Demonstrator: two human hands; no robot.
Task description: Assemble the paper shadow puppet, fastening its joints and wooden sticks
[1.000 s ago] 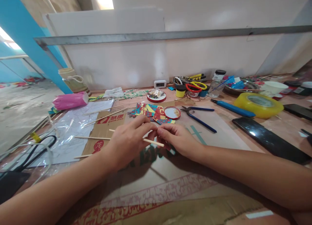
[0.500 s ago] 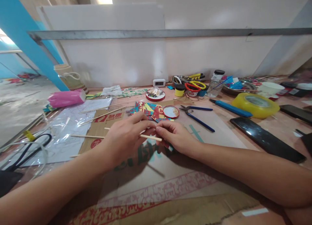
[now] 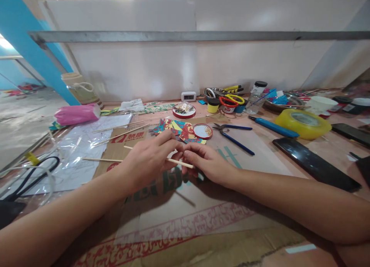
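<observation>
My left hand point(image 3: 153, 153) is closed around a thin wooden stick point(image 3: 182, 164), whose ends show on both sides of the hand. My right hand point(image 3: 205, 159) meets it fingertip to fingertip; its thumb and fingers are pinched, and whatever sits between them is too small to make out. Both hands hover over a printed cardboard sheet point(image 3: 185, 228). Just beyond them lie colourful patterned pieces point(image 3: 179, 130) in red, blue and yellow. A red-rimmed lid point(image 3: 202, 131) with small gold bits lies beside these. Blue-handled pliers point(image 3: 235, 138) rest open to the right.
More wooden sticks point(image 3: 121, 136) lie at the left on papers. Another red lid point(image 3: 184, 110) holds small parts at the back. To the right are a blue cutter point(image 3: 273, 127), a yellow tape roll point(image 3: 303, 123) and a black phone point(image 3: 315, 163). A pink packet point(image 3: 77, 114) sits back left.
The stick's near end has shifted slightly to the right. My hands stay together in almost the same pose, and the camera view has moved a little.
</observation>
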